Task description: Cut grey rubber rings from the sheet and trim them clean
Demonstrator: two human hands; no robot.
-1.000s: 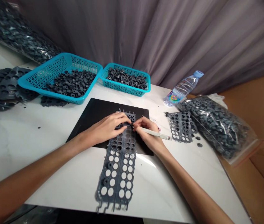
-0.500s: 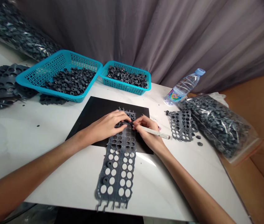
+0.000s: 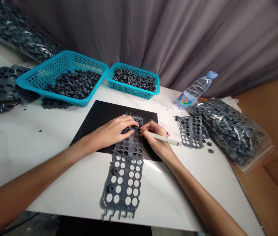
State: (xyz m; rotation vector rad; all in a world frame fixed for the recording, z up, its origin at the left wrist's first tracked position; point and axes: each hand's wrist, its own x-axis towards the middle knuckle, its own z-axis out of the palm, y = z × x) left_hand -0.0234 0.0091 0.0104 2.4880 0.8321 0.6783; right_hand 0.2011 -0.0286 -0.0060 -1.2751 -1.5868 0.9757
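Observation:
A long dark grey rubber sheet (image 3: 126,173) with rows of round holes lies lengthwise on the table, its far half over a black mat (image 3: 92,114). My left hand (image 3: 115,129) rests on the far part of this sheet, thumb and forefinger apart, fingertips touching its right-hand rows. Close beside those fingertips, my right hand (image 3: 156,136) pinches a slim whitish pen-like tool (image 3: 165,139), whose back end points right. Its working tip is hidden by the fingers. Two round plugs (image 3: 111,188) sit in left-hand holes of the near part, and a few small parts show in the far rows.
Two blue baskets (image 3: 52,93) (image 3: 131,90) hold small dark rubber pieces at the back. On the right are a leaning water bottle (image 3: 194,90), a smaller perforated sheet (image 3: 191,131) and a filled plastic bag (image 3: 232,131). Scrap sheets (image 3: 6,85) are piled at left.
Both hands keep almost the same place on the sheet. The whole view has shifted very slightly; nothing has visibly been picked up or let go.

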